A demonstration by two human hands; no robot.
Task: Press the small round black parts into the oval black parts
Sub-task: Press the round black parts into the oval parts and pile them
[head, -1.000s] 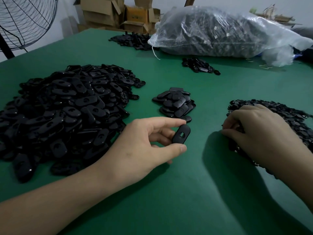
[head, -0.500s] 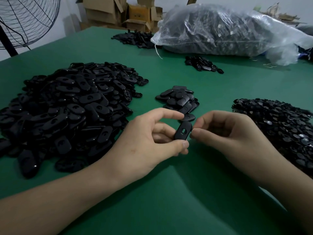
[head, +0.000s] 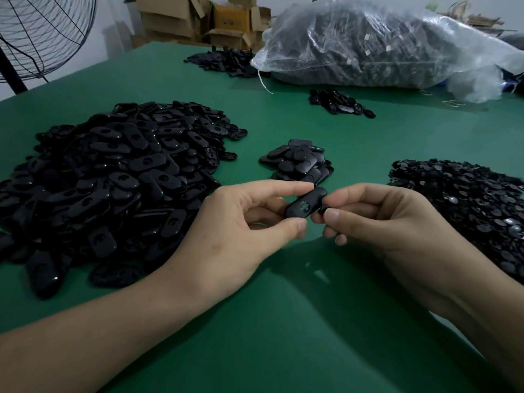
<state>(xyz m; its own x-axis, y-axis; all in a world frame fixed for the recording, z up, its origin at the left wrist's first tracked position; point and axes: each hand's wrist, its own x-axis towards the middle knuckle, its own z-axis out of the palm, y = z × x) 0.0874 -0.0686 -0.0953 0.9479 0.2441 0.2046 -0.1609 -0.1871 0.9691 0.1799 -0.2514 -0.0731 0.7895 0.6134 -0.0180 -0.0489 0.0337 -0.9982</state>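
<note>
One oval black part (head: pixel 304 207) was pinched in the left hand (head: pixel 241 231), one small round black part (head: pixel 321 209) in the right hand (head: pixel 382 222); insertion was judged pending, requiring alignment and pressing.

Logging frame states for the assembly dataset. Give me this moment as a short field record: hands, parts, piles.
left hand: pinches oval part between thumb and forefinger, hole facing the camera
right hand: pinches small round part beside the oval part's edge
insertion: not yet done
left side: large heap of oval parts
centre: small heap of black oval pieces
right side: heap of small round parts
surface: green table
far end: clear bag of dark parts
</note>
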